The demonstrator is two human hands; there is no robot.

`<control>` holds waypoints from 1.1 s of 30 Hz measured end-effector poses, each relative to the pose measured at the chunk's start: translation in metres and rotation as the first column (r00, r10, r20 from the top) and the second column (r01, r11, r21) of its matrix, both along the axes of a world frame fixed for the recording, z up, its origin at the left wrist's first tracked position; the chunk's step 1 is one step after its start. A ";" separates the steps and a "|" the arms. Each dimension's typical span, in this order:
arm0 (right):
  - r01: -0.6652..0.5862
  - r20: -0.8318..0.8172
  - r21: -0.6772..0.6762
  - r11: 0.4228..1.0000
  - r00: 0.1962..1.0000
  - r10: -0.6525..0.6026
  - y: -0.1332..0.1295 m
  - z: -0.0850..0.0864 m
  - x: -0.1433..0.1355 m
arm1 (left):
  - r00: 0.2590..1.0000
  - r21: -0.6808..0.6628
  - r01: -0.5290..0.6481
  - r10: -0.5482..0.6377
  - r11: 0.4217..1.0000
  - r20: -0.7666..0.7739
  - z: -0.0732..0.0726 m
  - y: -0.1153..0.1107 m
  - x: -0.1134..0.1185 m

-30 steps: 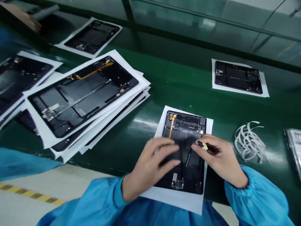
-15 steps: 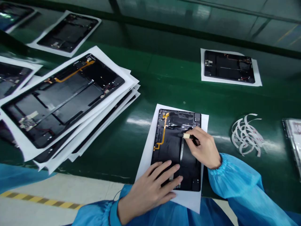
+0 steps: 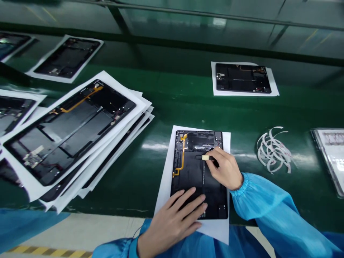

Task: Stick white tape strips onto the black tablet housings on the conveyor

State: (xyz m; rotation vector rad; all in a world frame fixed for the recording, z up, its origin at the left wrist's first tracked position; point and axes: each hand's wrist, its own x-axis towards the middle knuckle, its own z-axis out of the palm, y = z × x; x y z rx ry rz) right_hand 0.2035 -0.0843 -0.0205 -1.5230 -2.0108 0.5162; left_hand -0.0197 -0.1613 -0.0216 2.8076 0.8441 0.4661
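Note:
An open black tablet chassis (image 3: 192, 168) with an orange flex cable (image 3: 182, 157) lies on a white sheet (image 3: 166, 179) at the near edge of the green belt. My left hand (image 3: 174, 222) rests flat on the chassis's near end, fingers spread. My right hand (image 3: 224, 168) pinches a small dark stick tool with a pale tip (image 3: 205, 157), and the tip touches the chassis's upper middle.
A fanned stack of chassis on white sheets (image 3: 72, 125) fills the left. More single chassis lie at far left (image 3: 67, 57) and far right (image 3: 243, 77). A heap of peeled white strips (image 3: 272, 150) and a tray edge (image 3: 330, 154) are on the right.
My left hand slid from the chassis's middle down to its near end, uncovering the orange cable. My right hand moved the tool up and left across the chassis.

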 end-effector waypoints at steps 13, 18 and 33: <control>-0.014 -0.030 -0.036 0.999 0.999 0.013 0.000 0.001 0.002 | 0.998 -0.016 0.051 -0.052 0.999 -0.035 0.012 0.009 0.000; -0.019 -0.011 -0.018 1.000 1.000 0.019 0.000 0.000 0.002 | 1.000 -0.031 0.026 -0.026 0.999 -0.003 0.013 0.009 0.001; -0.005 0.018 0.004 1.000 1.000 0.005 -0.001 -0.001 -0.001 | 0.998 -0.041 0.016 -0.013 0.999 0.064 0.003 0.004 0.003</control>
